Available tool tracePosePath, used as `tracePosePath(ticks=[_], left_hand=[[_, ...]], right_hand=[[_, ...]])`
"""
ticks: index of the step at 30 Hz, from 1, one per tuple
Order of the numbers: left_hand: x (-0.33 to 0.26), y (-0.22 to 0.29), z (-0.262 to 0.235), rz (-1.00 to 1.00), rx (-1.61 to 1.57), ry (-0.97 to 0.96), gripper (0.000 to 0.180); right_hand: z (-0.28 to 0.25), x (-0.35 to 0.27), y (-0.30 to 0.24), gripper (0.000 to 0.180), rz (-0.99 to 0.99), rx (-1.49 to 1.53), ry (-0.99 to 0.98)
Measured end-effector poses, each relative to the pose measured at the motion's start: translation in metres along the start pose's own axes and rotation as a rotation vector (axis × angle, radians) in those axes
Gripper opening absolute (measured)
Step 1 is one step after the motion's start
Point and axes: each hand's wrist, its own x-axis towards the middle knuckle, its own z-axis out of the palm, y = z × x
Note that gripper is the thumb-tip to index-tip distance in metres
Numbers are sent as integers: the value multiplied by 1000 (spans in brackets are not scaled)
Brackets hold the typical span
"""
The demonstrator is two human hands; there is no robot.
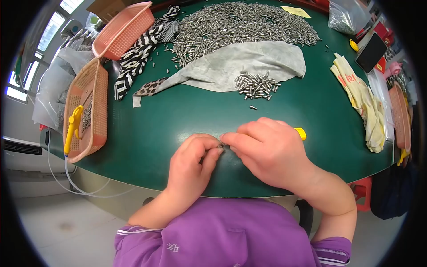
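Observation:
Over the near edge of the table, my left hand [191, 158] pinches a small dark metal part [222, 145] between thumb and index finger. My right hand [273, 151] comes in from the other side with its fingers closed and tips meeting the same part. What the right fingers grip is mostly hidden. A yellow piece [301, 133] shows from behind the right hand; whether it is held or lying there I cannot tell. Beyond my hands, one loose metal cylinder [253, 107] lies by a small pile of silvery metal cylinders [257, 85], partly on a grey cloth [200, 73].
A large heap of metal cylinders [240, 22] covers the back of the green table [147, 129]. Left stand pink baskets [122, 29], one holding a yellow air gun [73, 127], beside zebra-print cloth [140, 53]. Right lie pale gloves [362, 102] and a phone [372, 52].

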Motion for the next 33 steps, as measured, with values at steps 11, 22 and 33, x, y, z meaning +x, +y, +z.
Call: tracePosePath(ticks=[11,22,33], left_hand=[[-1,-3,2,-64,-152,39,20],[-1,-4,1,-13,-105,21,22],[0,-1,0,21,-10,7,18]], right_hand=[[-4,0,0,18,74,223,-84],[1,-2,-1,19,29,143,-85],[3,-3,1,17,44,149,-78]])
